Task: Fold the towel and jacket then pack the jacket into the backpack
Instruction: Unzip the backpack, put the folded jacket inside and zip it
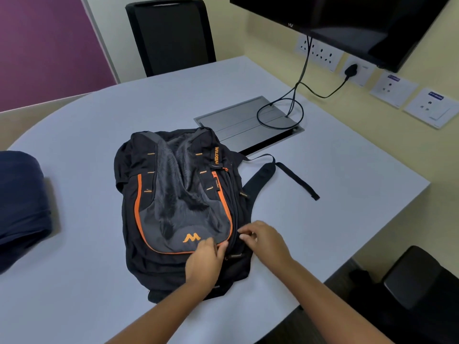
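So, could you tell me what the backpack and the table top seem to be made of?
Backpack: apparently woven synthetic fabric, matte black and grey; it creases and slumps softly. Table: probably laminate, smooth pale grey, with a faint even sheen and no grain.

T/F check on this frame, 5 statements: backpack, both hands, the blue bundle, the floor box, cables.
1. The backpack lies flat on the table. True.
2. The left hand is off the bag, resting on the bare table. False: it lies on the backpack near the orange logo.
3. The right hand has its fingers at the zipper line on the bag's right side. True.
4. The folded dark blue fabric sits on top of the backpack. False: it lies apart, at the table's left edge.
5. The cables from the wall end at the backpack. False: they drop into the grey cable box set in the table.
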